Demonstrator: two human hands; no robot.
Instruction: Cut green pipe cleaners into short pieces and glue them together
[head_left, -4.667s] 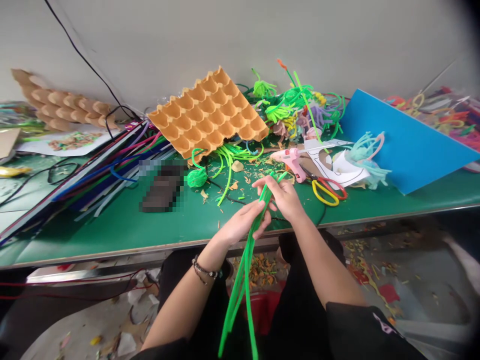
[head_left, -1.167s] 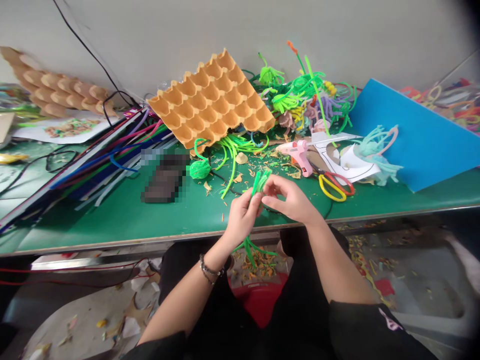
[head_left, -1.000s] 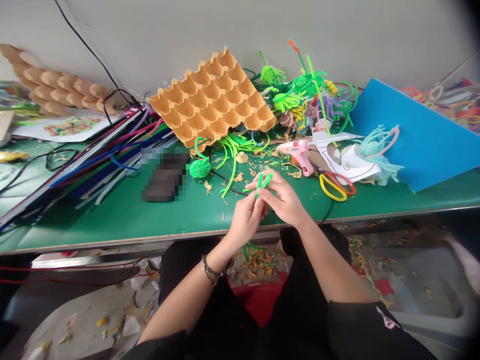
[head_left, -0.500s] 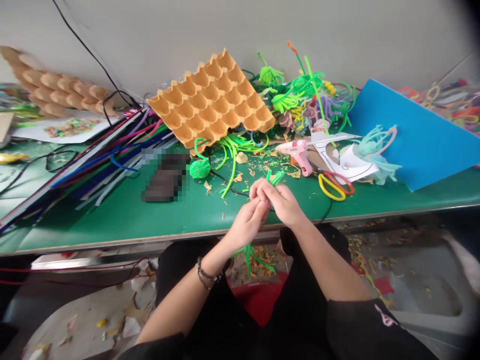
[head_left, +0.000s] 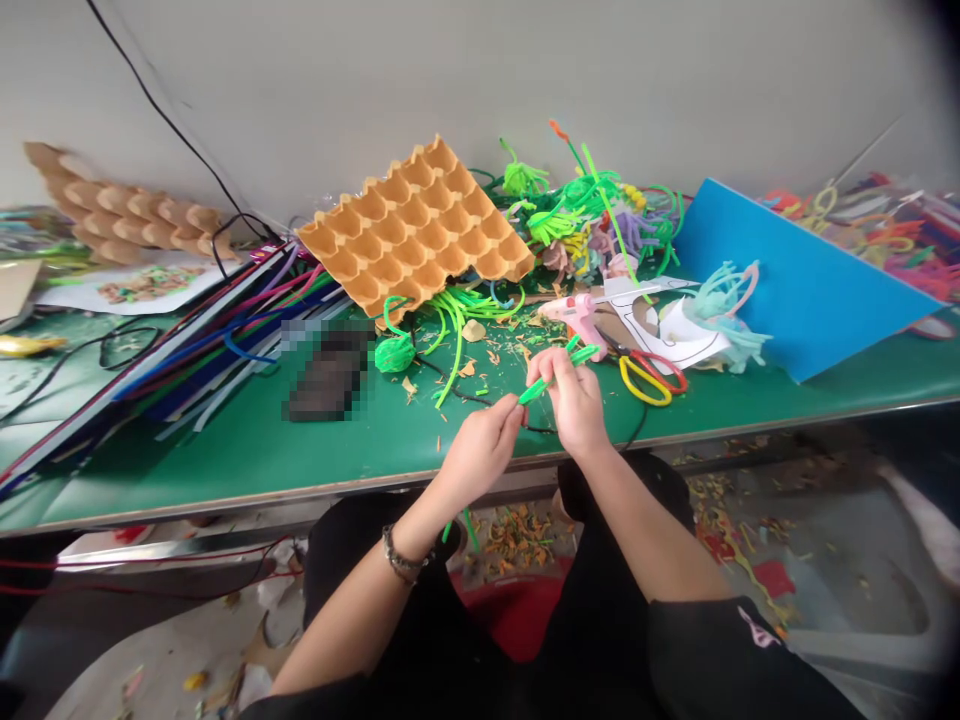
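A bundle of green pipe cleaners [head_left: 537,388] is stretched between my hands above the table's front edge. My left hand [head_left: 481,448] is closed round its lower end, and loose green strands hang below my wrist. Around the upper part my right hand [head_left: 576,402] is closed, with short green ends poking out past the fingers. A pink glue gun [head_left: 580,318] lies just beyond my right hand, beside scissors [head_left: 651,380] with red and yellow handles. To the left sits a green ball with a curved stem [head_left: 394,353].
A cardboard egg tray [head_left: 424,225] leans at the back, near a heap of coloured pipe cleaners [head_left: 577,215]. At right stands a blue board [head_left: 795,280] by white paper cutouts [head_left: 694,335]. Long pipe cleaners [head_left: 202,345] and a blurred dark object [head_left: 328,375] lie left.
My hands have drawn apart, left hand down and left, exposing a length of green pipe cleaners between them. The strands hanging below have shifted left. The camera view has tilted slightly.
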